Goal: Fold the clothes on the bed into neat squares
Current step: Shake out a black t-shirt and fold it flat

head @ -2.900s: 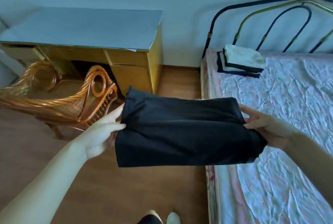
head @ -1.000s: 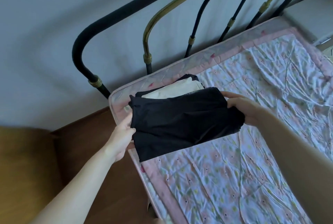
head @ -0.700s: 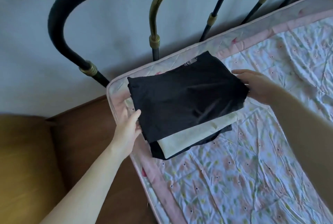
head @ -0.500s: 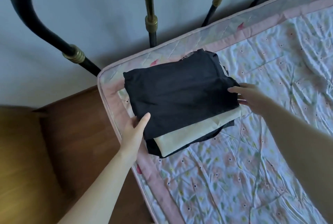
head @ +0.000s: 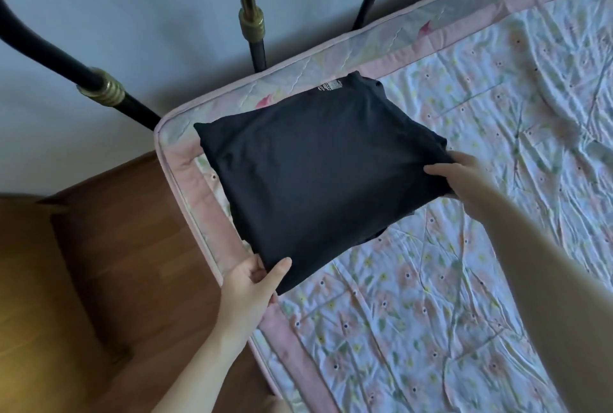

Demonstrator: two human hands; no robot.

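Observation:
A folded black garment (head: 318,173) lies as a rough square on the corner of the bed (head: 447,280), on top of the folded pile, which it now hides almost entirely. My left hand (head: 252,286) pinches its near left corner, thumb on top. At its right edge my right hand (head: 454,170) grips the cloth with thumb over and fingers under. A small printed label shows at the garment's far edge.
The metal headboard (head: 252,21) of black and brass bars stands against the wall behind the mattress corner. Brown wooden floor (head: 126,246) runs along the left of the bed, with a yellow-brown piece of furniture (head: 30,313) at the lower left.
I carried the black garment from beside the bed to the pile at the headboard corner and laid it on top. It has since slid toward me and now covers the cream and black pieces.

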